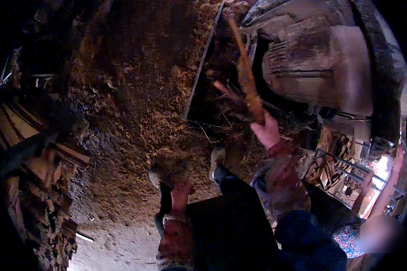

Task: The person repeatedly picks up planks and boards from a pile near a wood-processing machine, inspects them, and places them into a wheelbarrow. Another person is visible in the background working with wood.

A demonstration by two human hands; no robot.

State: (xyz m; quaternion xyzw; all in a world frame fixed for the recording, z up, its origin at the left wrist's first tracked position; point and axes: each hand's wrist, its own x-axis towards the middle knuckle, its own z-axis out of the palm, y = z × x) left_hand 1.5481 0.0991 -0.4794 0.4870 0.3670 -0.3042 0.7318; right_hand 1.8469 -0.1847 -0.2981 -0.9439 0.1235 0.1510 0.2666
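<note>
The right hand (267,131) grasped the stick (246,74), seemingly stiff, rough and light, sensibly by its near end; the left hand (181,196) looked empty, loosely curled

1. Showing no readable text, label, brand or number anywhere.
2. Displaying no legible sign on any surface in view.
</note>
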